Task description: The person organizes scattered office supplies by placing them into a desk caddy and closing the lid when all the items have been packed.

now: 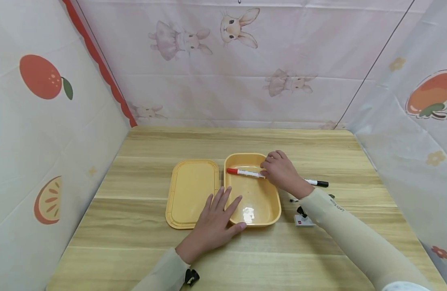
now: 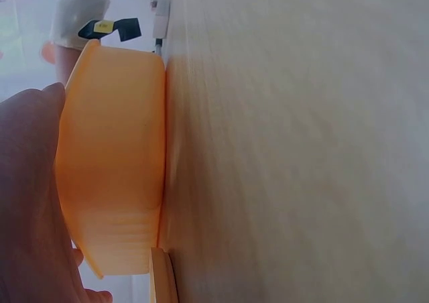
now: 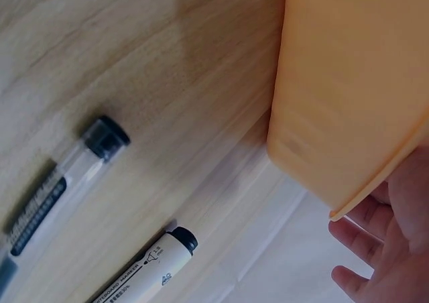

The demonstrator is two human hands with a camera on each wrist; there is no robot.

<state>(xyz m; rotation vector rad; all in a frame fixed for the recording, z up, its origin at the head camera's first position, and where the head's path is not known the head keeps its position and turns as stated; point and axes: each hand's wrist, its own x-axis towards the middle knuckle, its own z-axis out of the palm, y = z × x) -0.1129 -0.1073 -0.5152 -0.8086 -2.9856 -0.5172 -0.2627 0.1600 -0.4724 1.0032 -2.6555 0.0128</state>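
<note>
A yellow plastic box point(image 1: 250, 202) stands uncovered on the table, its flat yellow lid point(image 1: 192, 194) lying just left of it. My left hand point(image 1: 216, 224) rests spread over the box's front left corner, thumb along the front rim; in the left wrist view the hand lies along the top of the box wall point(image 2: 114, 149). At the box's far right rim, my right hand point(image 1: 279, 171) pinches the white end of a red-capped marker point(image 1: 245, 173), which slants across the inside. Its tip is hidden by the fingers. Other right fingers point(image 3: 355, 243) curl outside the rim.
Right of the box lie a black-capped whiteboard marker point(image 1: 318, 183), a clear-barrelled pen point(image 3: 67, 175) and a small white block with a black clip point(image 1: 303, 220), partly under the right forearm. Printed cloth walls point(image 1: 216, 97) enclose the wooden table point(image 1: 136, 226) at the back and sides.
</note>
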